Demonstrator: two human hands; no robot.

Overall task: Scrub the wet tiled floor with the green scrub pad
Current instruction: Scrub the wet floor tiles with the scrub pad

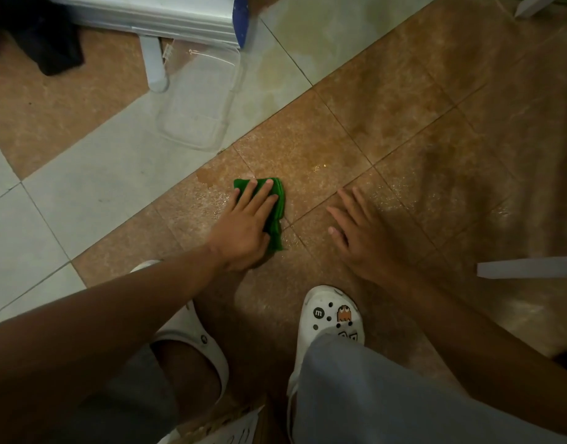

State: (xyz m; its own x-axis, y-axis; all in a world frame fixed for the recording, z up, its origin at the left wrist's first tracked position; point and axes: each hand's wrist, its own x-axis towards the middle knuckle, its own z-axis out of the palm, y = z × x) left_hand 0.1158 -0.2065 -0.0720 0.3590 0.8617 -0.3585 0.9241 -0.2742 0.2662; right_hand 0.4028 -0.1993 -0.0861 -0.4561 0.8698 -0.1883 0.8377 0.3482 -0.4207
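Observation:
The green scrub pad (pixel 277 216) lies flat on the wet brown tiled floor (pixel 387 129) in the middle of the view. My left hand (pixel 246 225) presses down on the pad with straight fingers spread across it, covering most of its left part. My right hand (pixel 362 232) rests flat on the wet tiles to the right of the pad, fingers straight and spread, holding nothing. A glossy film of water shines on the tiles around both hands.
A clear plastic container (pixel 200 104) lies on the pale tiles behind the pad, beside a white stand (pixel 154 64) under a white appliance. My two white clogs (pixel 333 315) stand close below my hands. A white bar (pixel 528 266) juts in from the right.

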